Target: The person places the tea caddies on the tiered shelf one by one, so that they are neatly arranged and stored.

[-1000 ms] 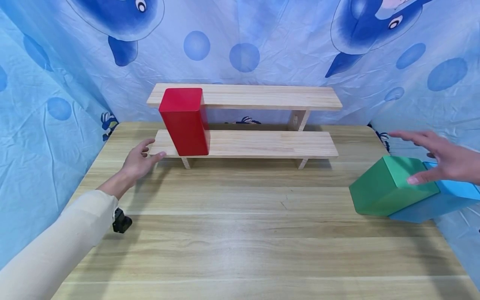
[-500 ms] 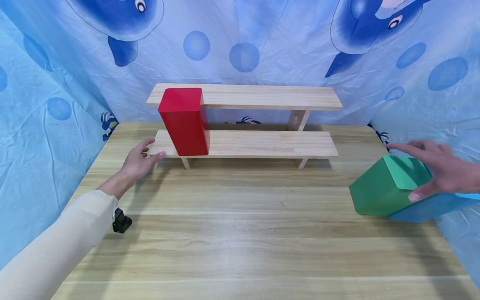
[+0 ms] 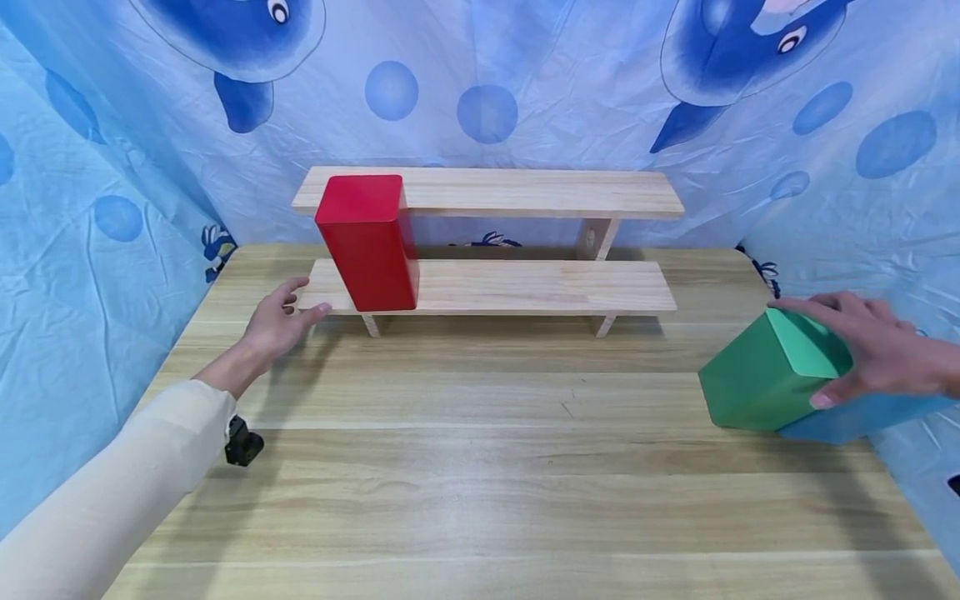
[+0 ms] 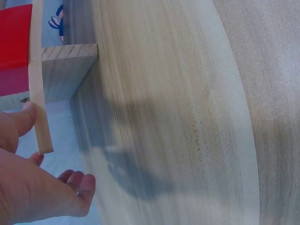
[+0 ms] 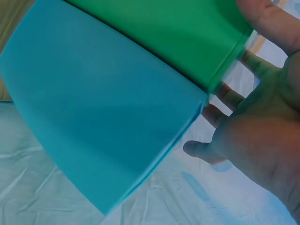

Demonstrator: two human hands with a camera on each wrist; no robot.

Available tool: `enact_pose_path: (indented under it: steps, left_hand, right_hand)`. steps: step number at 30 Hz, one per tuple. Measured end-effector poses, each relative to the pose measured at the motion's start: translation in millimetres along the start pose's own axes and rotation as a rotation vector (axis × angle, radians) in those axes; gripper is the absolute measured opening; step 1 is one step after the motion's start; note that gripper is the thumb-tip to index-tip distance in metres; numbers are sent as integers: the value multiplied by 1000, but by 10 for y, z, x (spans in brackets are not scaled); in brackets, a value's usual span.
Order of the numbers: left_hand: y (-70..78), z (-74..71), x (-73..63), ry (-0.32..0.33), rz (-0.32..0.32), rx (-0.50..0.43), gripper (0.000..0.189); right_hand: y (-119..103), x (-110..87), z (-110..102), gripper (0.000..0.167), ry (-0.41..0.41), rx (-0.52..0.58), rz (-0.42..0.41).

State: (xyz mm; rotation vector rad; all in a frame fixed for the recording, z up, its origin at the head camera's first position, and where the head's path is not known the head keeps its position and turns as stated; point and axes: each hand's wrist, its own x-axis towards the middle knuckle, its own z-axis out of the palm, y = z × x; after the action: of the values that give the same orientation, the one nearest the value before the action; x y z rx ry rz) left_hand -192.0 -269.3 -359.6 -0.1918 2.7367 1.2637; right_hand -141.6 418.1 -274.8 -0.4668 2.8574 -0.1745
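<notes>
My left hand (image 3: 277, 325) is at the left end of the lower board of a pale wooden two-tier shelf (image 3: 525, 287). In the left wrist view its thumb overlaps the board and the other fingers are loosely bent beside its end. A tall red box (image 3: 375, 258) stands on that lower board, just right of this hand. Over at the right, my right hand (image 3: 877, 342) straddles the top of a green box (image 3: 757, 375), thumb on the near side and fingers spread across to the far side. A blue box (image 5: 103, 112) stands against the green one, partly covered by the hand in the head view.
The wood-grain table (image 3: 480, 467) extends in front of the shelf. Blue cloth with printed whales (image 3: 487, 50) hangs behind and at both sides. The upper board (image 3: 540, 192) sits higher and farther back. A small black device (image 3: 243, 442) is on the left wrist.
My right hand has come down onto the top of the green box, its thumb and index finger staying wide apart. The left hand and the boxes have kept their places.
</notes>
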Motion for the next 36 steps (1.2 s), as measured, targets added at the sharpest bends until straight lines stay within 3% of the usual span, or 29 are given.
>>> enact_pose_path:
  steps: [16, 20, 28, 36]
  left_hand:
    - [-1, -1, -4, -3, -4, -1, 80]
    - [4, -4, -5, -6, -5, 0, 81]
    - [-7, -21, 6, -14, -15, 1, 82]
    - [-5, -9, 3, -4, -11, -7, 82]
  right_hand:
    - [20, 38, 83, 119, 84, 18, -26]
    - [4, 43, 106, 117, 130, 61, -57]
    - [-56, 20, 58, 118, 141, 188, -83]
    - [-155, 9, 41, 120, 169, 201, -118]
